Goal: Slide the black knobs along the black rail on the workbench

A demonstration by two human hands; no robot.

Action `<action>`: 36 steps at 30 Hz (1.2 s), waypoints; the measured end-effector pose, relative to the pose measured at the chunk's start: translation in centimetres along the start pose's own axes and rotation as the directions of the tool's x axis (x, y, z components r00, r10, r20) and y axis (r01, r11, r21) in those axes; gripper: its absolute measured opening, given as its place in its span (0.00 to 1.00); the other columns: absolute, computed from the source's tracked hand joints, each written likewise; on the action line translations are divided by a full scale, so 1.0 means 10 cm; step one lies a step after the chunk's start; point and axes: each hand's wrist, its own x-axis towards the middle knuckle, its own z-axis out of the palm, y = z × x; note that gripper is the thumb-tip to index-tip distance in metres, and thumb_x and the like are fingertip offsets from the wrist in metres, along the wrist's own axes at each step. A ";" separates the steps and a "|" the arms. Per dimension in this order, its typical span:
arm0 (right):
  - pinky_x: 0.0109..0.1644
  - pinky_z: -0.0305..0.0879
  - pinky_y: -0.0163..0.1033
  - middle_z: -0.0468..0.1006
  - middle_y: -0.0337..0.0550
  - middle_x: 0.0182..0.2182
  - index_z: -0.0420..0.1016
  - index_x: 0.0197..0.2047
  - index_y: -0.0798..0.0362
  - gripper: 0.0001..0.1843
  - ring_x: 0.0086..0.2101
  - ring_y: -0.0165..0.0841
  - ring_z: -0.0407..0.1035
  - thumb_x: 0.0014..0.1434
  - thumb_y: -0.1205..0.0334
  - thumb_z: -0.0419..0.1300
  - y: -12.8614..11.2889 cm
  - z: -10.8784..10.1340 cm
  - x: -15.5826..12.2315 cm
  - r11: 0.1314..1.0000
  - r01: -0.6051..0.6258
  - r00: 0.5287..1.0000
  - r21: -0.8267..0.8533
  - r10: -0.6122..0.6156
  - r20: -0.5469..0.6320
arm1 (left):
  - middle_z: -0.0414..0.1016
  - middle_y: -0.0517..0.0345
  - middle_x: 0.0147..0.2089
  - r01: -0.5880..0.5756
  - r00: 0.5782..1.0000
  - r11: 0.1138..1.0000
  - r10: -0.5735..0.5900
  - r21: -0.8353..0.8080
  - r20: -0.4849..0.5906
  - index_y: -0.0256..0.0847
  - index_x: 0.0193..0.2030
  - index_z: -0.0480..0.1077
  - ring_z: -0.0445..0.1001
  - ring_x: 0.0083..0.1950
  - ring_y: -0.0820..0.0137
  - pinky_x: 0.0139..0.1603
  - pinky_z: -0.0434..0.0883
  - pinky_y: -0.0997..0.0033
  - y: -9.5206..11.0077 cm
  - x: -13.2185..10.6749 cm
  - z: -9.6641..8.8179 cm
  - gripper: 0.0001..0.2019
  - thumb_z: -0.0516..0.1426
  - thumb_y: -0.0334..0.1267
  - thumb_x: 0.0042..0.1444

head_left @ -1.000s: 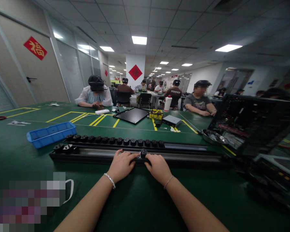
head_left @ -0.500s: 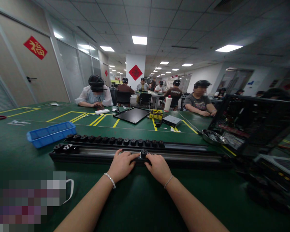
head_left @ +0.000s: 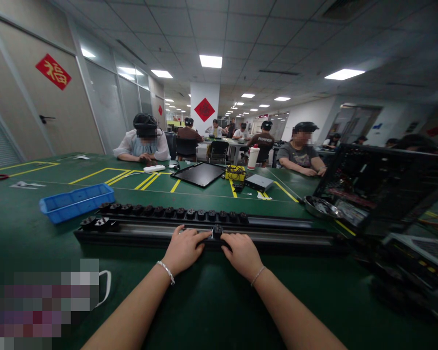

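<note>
A small black socket module point(head_left: 217, 232) sits in the front black track rail point(head_left: 138, 232), near its middle. My left hand point(head_left: 184, 248) rests on the rail to the left of it, index finger stretched out with the tip at the module's side. From the right, my right hand point(head_left: 243, 253) brings its index fingertip to the module's other side, thumb apart and lower. Neither hand wraps around the module. Two more socket modules point(head_left: 102, 222) sit at the rail's left end. Behind lies a second rail point(head_left: 281, 222) with several black modules point(head_left: 191, 214) in a row.
A blue tray point(head_left: 78, 201) stands at the left. At the right are a metal bowl point(head_left: 319, 209) and an open computer case point(head_left: 379, 194). Farther back lie a dark panel point(head_left: 200, 174), a grey box point(head_left: 259, 183) and a white bottle point(head_left: 253, 157). Two people sit across the table.
My right hand has shifted slightly, its thumb a little to the right. My left hand, the module and the rails stay in place.
</note>
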 end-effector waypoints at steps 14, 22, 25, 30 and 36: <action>0.41 0.53 0.37 0.75 0.39 0.34 0.68 0.41 0.49 0.09 0.37 0.32 0.66 0.55 0.63 0.55 0.00 0.00 0.02 1.000 -0.008 1.000 0.028 0.008 0.007 | 0.71 0.62 0.38 -0.004 1.000 1.000 0.004 0.002 -0.001 0.59 0.54 0.62 0.69 0.43 0.69 0.56 0.50 0.53 -0.02 0.00 0.02 0.20 0.50 0.38 0.53; 0.41 0.53 0.37 0.75 0.39 0.34 0.68 0.41 0.49 0.09 0.37 0.32 0.66 0.55 0.63 0.55 0.00 -0.01 0.01 0.999 -0.017 1.000 0.030 0.016 0.016 | 0.71 0.61 0.37 -0.001 1.000 1.000 0.001 0.002 0.000 0.59 0.53 0.62 0.69 0.42 0.68 0.56 0.50 0.52 -0.01 0.00 0.01 0.20 0.50 0.38 0.53; 0.42 0.53 0.37 0.75 0.39 0.34 0.68 0.42 0.50 0.10 0.37 0.32 0.66 0.55 0.64 0.55 0.00 0.00 0.02 0.999 -0.017 1.000 0.042 0.017 0.015 | 0.71 0.62 0.37 -0.004 1.000 1.000 0.004 0.009 -0.002 0.59 0.53 0.62 0.69 0.43 0.68 0.56 0.51 0.52 0.00 0.00 0.01 0.20 0.50 0.38 0.53; 0.42 0.54 0.37 0.75 0.40 0.34 0.68 0.41 0.50 0.09 0.37 0.33 0.66 0.55 0.64 0.55 0.00 0.01 0.03 0.999 -0.017 1.000 0.044 0.017 0.018 | 0.71 0.61 0.37 0.000 1.000 1.000 0.000 0.019 0.005 0.59 0.53 0.62 0.69 0.43 0.68 0.56 0.50 0.52 0.00 0.00 0.01 0.20 0.51 0.38 0.53; 0.43 0.54 0.37 0.75 0.40 0.35 0.68 0.41 0.50 0.09 0.37 0.33 0.66 0.55 0.64 0.55 0.01 0.01 0.01 0.998 -0.019 1.000 0.068 0.018 0.017 | 0.71 0.61 0.37 -0.003 1.000 1.000 0.003 0.023 -0.001 0.59 0.53 0.62 0.69 0.42 0.68 0.56 0.50 0.52 0.01 -0.01 0.01 0.20 0.51 0.39 0.53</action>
